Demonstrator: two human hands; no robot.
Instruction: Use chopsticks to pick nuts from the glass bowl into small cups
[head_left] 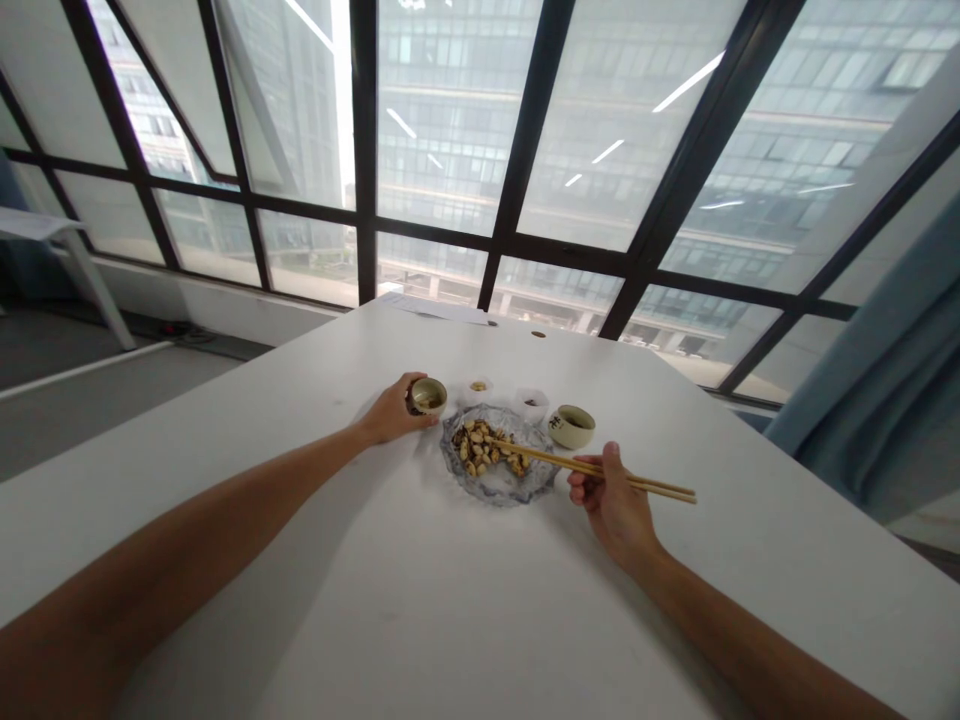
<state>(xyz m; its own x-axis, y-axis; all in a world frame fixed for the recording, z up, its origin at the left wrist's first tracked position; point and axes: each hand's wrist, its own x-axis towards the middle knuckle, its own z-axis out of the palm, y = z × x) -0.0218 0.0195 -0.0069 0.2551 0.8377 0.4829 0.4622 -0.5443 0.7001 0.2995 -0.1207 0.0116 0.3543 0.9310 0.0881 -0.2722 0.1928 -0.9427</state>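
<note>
My left hand (pixel 396 408) is wrapped round a small greenish cup (pixel 428 396), tilted so its inside shows, with something brownish in it. In my right hand (pixel 616 500) is a pair of wooden chopsticks (pixel 660 487), whose tips touch the pile of nut-like pieces (pixel 480 448) on a clear scalloped glass plate (pixel 499 494). The plate lies between my hands. Just beyond its right edge stands a second greenish cup (pixel 571 427) with dark characters. Two small white cups, one with yellowish bits (pixel 478 388) and one with dark bits (pixel 532 403), stand behind the plate.
The white table (pixel 375 580) carries a sheet of paper (pixel 435 308) at its far edge, near a round hole (pixel 538 334). Large dark-framed windows rise behind. A blue curtain (pixel 877 370) hangs at the right, and another white table (pixel 37 224) stands at the far left.
</note>
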